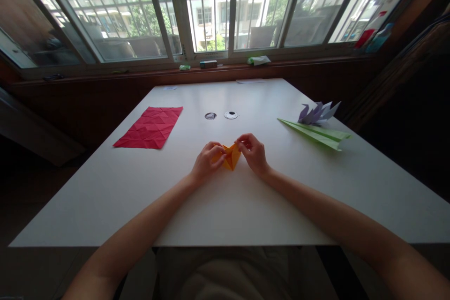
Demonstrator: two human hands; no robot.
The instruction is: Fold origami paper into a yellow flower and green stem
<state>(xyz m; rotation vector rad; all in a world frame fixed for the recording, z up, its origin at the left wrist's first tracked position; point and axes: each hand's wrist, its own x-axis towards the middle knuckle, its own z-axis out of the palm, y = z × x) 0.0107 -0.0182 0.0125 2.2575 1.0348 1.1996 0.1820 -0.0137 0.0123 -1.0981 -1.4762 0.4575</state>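
An orange folded paper (230,158) is held just above or on the white table (253,215), partly hidden by fingers. It has a pointed lower end and a V-shaped dip at its top. My left hand (207,161) is closed on its left side, fingers lying over the paper. On the other side, my right hand (255,152) pinches the upper right corner between thumb and fingers.
A creased red paper sheet (151,127) lies on the left. Two round stickers (231,115) (210,116) are beyond my hands. At right lie a green paper plane (316,135) and purple folded paper cranes (318,113). Small packets (258,60) line the windowsill.
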